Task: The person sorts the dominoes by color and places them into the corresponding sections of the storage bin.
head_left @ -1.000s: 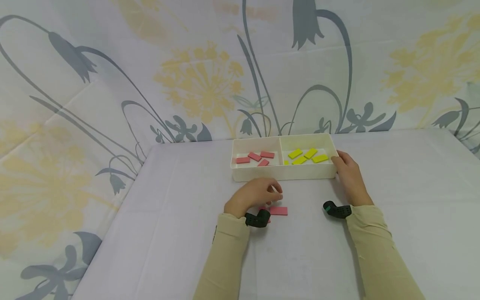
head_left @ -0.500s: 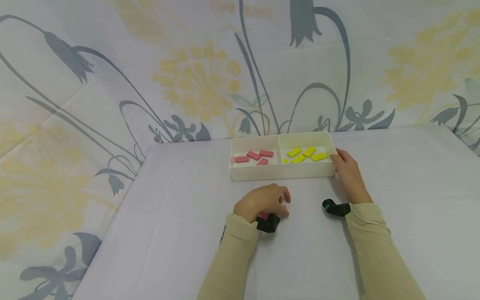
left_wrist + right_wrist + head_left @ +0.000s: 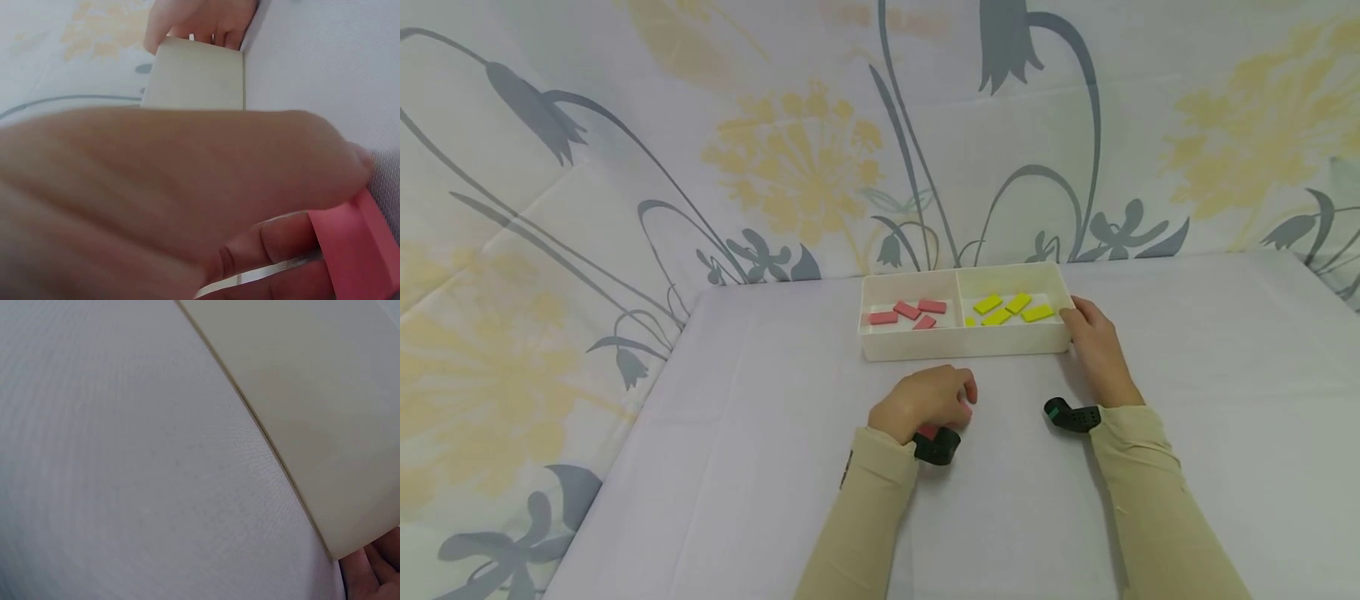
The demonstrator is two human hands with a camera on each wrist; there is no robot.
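My left hand (image 3: 925,398) pinches a small pink rectangular tile (image 3: 353,253) between thumb and fingers, just in front of the white divided box (image 3: 962,342). In the left wrist view the thumb presses one side of the tile and the fingers lie on its other side. Another pink tile (image 3: 928,432) shows partly on the table under the left wrist. At the box's right end my right hand (image 3: 1099,354) grips the wall, its thumb at the rim. Only a few of its fingers (image 3: 370,575) show in the right wrist view.
Several pink tiles (image 3: 907,310) lie in the box's left compartment. Its right compartment holds several yellow tiles (image 3: 997,317). A white cloth (image 3: 760,433) covers the table, and a flower-patterned curtain (image 3: 820,167) hangs behind the box.
My left hand has moved right and slightly toward me, onto the pink tile, and now pinches it. The right hand stays on the box.
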